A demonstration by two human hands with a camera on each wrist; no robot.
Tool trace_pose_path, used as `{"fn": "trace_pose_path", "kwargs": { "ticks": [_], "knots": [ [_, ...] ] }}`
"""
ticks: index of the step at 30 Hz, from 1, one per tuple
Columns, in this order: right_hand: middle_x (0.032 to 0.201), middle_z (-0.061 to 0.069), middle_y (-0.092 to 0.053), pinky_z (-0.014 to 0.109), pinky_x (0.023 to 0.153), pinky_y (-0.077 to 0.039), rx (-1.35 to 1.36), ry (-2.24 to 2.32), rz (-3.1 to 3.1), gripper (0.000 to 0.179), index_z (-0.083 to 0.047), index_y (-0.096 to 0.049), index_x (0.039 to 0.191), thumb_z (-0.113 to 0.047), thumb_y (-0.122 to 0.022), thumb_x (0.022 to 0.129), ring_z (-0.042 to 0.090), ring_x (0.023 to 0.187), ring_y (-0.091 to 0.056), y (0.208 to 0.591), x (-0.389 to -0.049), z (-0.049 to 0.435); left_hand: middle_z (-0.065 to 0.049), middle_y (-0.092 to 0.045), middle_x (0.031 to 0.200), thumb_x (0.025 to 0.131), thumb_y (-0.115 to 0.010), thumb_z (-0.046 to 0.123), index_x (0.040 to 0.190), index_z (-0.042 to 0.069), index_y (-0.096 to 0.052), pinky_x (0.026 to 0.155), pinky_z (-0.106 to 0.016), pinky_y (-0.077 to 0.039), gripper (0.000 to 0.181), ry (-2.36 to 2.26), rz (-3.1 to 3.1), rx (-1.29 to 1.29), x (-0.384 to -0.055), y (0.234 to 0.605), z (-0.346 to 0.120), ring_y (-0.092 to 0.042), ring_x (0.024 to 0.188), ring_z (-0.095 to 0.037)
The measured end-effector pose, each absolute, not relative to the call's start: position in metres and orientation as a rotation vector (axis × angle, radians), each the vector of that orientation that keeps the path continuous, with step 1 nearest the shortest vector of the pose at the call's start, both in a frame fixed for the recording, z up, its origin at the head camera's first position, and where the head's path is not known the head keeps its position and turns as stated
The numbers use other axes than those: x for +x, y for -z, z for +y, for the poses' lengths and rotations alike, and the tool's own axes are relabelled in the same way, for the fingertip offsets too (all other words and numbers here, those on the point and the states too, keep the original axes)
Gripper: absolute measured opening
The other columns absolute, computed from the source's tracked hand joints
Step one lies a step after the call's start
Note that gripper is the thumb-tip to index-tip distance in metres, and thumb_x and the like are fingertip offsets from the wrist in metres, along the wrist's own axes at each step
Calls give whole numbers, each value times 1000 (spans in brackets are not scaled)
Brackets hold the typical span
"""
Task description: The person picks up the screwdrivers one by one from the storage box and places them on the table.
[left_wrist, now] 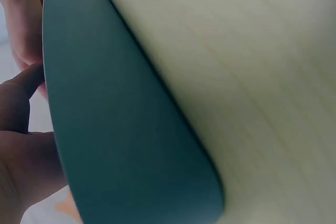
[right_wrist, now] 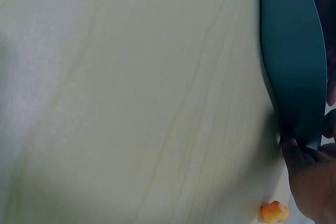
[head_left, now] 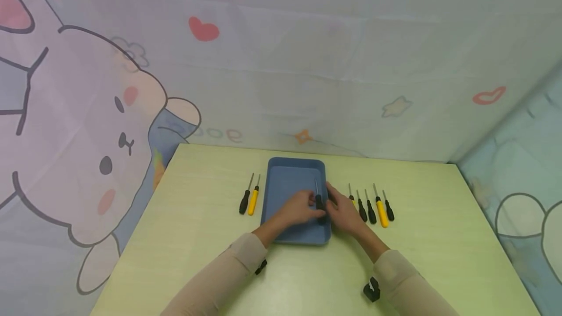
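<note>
Inside a blue tray (head_left: 287, 172) lies a black-handled screwdriver (head_left: 319, 202), close to the right wall with its shaft pointing away. My left hand (head_left: 300, 208) reaches into the tray and holds this screwdriver by the handle, the thumb lapping over it. At the tray's right side, my right hand (head_left: 344, 213) grips the rim; in the right wrist view its fingers (right_wrist: 296, 158) lie against the outer wall. The left wrist view shows mostly the tray's outer wall (left_wrist: 115, 108), which hides the screwdriver there.
Left of the tray lie a black screwdriver (head_left: 244, 202) and a yellow one (head_left: 253, 202). Several more stand in a row to the right, among them a yellow screwdriver (head_left: 381, 212); the right hand partly covers the nearest. A printed cloth (head_left: 307, 72) hangs behind the table (head_left: 430, 199).
</note>
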State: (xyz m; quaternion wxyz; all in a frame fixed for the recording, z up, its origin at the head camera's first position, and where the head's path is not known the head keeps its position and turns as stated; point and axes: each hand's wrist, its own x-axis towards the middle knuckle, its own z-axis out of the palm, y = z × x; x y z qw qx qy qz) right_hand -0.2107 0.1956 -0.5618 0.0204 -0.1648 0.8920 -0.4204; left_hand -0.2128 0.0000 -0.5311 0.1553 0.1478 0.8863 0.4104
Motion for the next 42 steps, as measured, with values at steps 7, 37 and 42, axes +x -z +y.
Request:
{"fn": "trace_pose_path", "kwargs": {
  "ticks": [7,37,42],
  "knots": [
    [157,27,-49,45,86,-51,-498,1296,2756,61,2,-33,164,-7,-51,106,31,94,-61,561,-210,195,-22,-69,131,94,-81,25,146,-13,-51,104,-40,-56,71,-1223,2507,384,-214,535,7,-67,123,-31],
    [153,29,-52,60,114,-44,-552,1333,2780,61,7,-35,161,-4,-53,104,44,142,-49,563,-211,196,-18,-71,113,84,-84,15,132,-10,-64,91,-37,-57,58,-1092,2679,396,-214,540,24,-65,106,-28],
    [154,29,-51,60,114,-44,-558,1329,2779,61,7,-35,161,-4,-53,104,44,143,-49,562,-212,196,-19,-72,116,83,-85,14,133,-11,-63,96,-38,-56,60,-1107,2674,390,-214,540,24,-65,113,-30]
  ]
}}
